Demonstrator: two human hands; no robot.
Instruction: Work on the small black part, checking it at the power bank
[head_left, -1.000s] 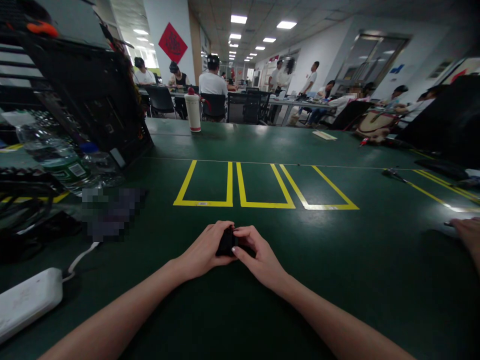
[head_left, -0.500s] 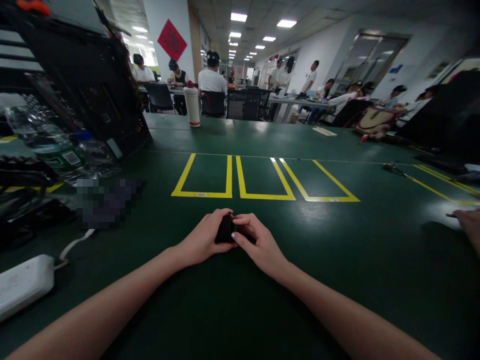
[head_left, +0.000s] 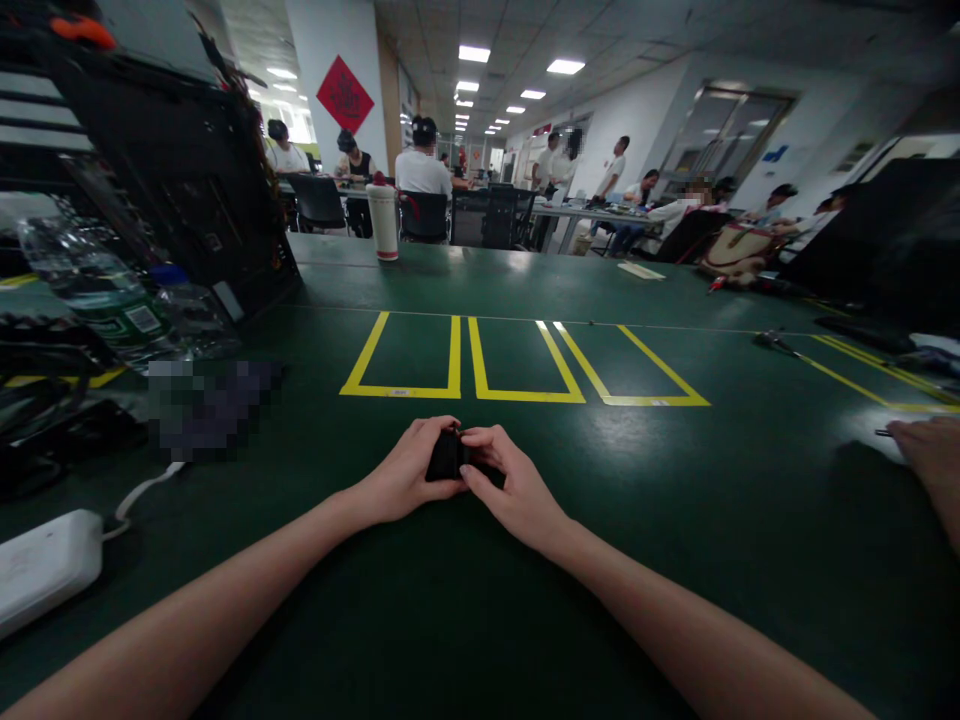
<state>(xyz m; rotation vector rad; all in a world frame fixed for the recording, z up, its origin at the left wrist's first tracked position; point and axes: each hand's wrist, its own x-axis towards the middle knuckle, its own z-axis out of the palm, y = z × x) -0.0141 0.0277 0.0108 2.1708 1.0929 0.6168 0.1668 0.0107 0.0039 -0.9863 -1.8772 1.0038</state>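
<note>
Between my two hands is a small black box-like object (head_left: 444, 457), too dark to tell its kind. My left hand (head_left: 409, 465) wraps round its left side, thumb and fingers closed on it. My right hand (head_left: 510, 480) grips the right side with bent fingers and the thumb near the front. Parts of the object are hidden behind the fingers. Both hands are held low over the dark green table (head_left: 465, 610), just in front of three yellow tape outlines (head_left: 525, 395).
At the left are a white power strip (head_left: 49, 570), water bottles (head_left: 112, 300) and a black computer case (head_left: 202, 190). A white cup (head_left: 384, 222) stands farther back. Another person's hand (head_left: 934, 460) rests at the right edge. People sit and stand behind the table.
The camera view has shifted slightly. Both hands keep their grip on the black object, with no clear change in its pose.
</note>
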